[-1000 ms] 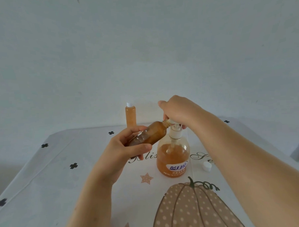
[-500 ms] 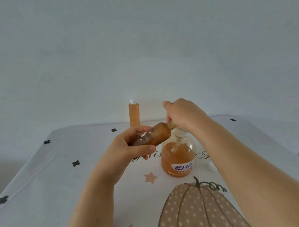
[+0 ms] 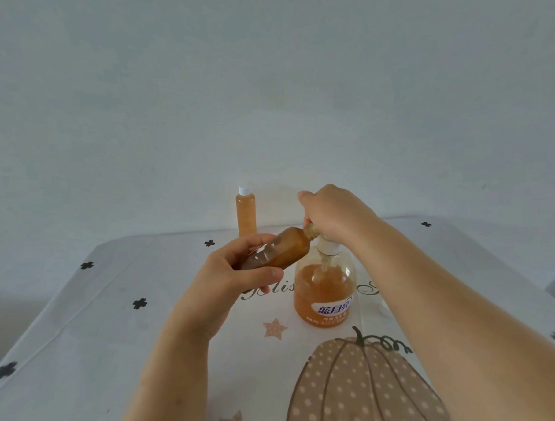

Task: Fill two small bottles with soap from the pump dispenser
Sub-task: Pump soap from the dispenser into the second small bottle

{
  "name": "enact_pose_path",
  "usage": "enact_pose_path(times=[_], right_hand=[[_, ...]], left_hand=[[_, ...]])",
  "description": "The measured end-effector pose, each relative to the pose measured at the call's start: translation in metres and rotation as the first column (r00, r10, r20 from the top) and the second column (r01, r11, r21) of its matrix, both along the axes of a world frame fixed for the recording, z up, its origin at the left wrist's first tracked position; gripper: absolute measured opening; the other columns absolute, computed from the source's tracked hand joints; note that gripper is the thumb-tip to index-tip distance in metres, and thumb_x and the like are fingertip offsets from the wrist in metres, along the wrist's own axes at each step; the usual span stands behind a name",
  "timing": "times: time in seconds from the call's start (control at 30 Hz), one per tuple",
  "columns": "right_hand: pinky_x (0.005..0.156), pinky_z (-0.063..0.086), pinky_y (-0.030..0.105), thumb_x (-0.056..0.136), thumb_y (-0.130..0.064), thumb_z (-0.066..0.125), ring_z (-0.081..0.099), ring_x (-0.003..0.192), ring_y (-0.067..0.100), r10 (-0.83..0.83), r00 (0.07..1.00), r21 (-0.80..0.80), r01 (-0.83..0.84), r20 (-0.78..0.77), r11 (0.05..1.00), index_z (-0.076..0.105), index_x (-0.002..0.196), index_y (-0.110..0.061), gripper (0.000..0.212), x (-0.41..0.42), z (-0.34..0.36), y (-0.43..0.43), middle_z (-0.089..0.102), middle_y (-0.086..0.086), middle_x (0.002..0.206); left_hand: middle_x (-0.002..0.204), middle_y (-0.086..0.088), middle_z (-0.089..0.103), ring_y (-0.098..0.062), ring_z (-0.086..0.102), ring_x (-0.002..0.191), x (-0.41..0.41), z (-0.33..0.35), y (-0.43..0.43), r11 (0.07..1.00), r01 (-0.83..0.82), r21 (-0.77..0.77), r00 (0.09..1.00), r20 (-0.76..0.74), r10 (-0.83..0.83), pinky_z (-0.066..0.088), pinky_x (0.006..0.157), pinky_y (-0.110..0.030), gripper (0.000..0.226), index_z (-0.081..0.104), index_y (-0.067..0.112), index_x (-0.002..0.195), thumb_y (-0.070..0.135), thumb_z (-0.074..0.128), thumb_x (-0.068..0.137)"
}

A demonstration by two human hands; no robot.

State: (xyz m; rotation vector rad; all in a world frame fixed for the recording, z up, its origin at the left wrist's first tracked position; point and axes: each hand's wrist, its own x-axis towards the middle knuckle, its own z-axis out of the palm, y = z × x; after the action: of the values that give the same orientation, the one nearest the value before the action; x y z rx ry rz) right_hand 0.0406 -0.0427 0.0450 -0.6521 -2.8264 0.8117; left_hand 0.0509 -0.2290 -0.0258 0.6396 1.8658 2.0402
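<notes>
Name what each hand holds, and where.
The left hand grips the tilted small bottle round its lower body; the right hand grips the pump dispenser by its head.

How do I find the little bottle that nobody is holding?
Look at the table with the pumpkin cloth, then past the big round pump dispenser to the far edge by the wall. A small bottle stands upright there, alone. Unlike the tilted bottle that the left hand holds, it has a white cap.

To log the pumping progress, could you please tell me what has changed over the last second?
The right hand has pushed the pump down. The left hand still holds the small bottle tilted at the pump; the dispenser and capped bottle stayed put.
</notes>
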Motion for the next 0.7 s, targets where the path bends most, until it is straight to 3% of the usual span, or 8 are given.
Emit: enact_pose_path(times=[0.17, 0.3, 0.43, 0.53, 0.7], right_hand=[[0.087, 0.055, 0.04, 0.101, -0.044, 0.036, 0.061, 0.073, 0.023, 0.016, 1.0, 0.015, -0.016, 0.026, 1.0, 0.069, 0.099, -0.011, 0.047, 0.008, 0.017, -0.001, 0.068, 0.007, 0.083], [0.09, 0.055, 0.043, 0.103, -0.043, 0.033, 0.06, 0.075, 0.023, 0.029, 0.999, 0.017, -0.03, 0.041, 0.999, 0.069, 0.104, -0.01, 0.049, 0.01, 0.017, -0.002, 0.069, 0.01, 0.09], [0.089, 0.054, 0.041, 0.104, -0.035, 0.032, 0.059, 0.078, 0.024, 0.051, 0.998, 0.037, -0.052, 0.036, 0.998, 0.067, 0.102, -0.01, 0.043, 0.011, 0.015, -0.004, 0.066, 0.009, 0.092], [0.084, 0.054, 0.039, 0.101, -0.016, 0.034, 0.059, 0.084, 0.025, 0.049, 0.997, 0.049, -0.052, 0.06, 0.997, 0.061, 0.108, -0.009, 0.029, 0.007, 0.011, -0.003, 0.063, 0.008, 0.1], [0.075, 0.045, 0.035, 0.098, -0.008, 0.032, 0.052, 0.077, 0.019, 0.066, 0.996, 0.062, -0.07, 0.055, 0.996, 0.056, 0.11, -0.01, 0.027, 0.002, 0.0, -0.001, 0.062, 0.005, 0.103]], left_hand=[[0.083, -0.002, 0.068, -0.02, 0.059, 0.067, 0.003, 0.003, 0.002, 0.998, 0.029, 0.051, 1.0, -0.006, -0.028, 0.05, 0.075, -0.037, 0.051, 0.078, 0.025, 0.105, 0.025, 0.085, 0.054], [0.08, -0.003, 0.067, -0.02, 0.059, 0.067, 0.004, 0.003, 0.002, 0.998, 0.039, 0.054, 0.999, -0.01, -0.038, 0.049, 0.075, -0.037, 0.05, 0.078, 0.024, 0.105, 0.028, 0.085, 0.055], [0.077, -0.004, 0.066, -0.019, 0.059, 0.066, 0.003, 0.003, 0.0, 0.998, 0.049, 0.037, 0.999, -0.012, -0.049, 0.05, 0.074, -0.035, 0.05, 0.077, 0.024, 0.105, 0.028, 0.084, 0.056], [0.077, -0.004, 0.066, -0.019, 0.06, 0.066, 0.002, 0.002, 0.0, 0.998, 0.055, 0.021, 0.998, -0.005, -0.055, 0.052, 0.073, -0.032, 0.049, 0.078, 0.024, 0.103, 0.029, 0.084, 0.055], [0.078, -0.005, 0.068, -0.021, 0.06, 0.066, -0.002, 0.0, -0.001, 0.998, 0.049, -0.035, 0.999, 0.011, -0.049, 0.043, 0.08, -0.044, 0.05, 0.077, 0.026, 0.103, 0.028, 0.084, 0.054]])
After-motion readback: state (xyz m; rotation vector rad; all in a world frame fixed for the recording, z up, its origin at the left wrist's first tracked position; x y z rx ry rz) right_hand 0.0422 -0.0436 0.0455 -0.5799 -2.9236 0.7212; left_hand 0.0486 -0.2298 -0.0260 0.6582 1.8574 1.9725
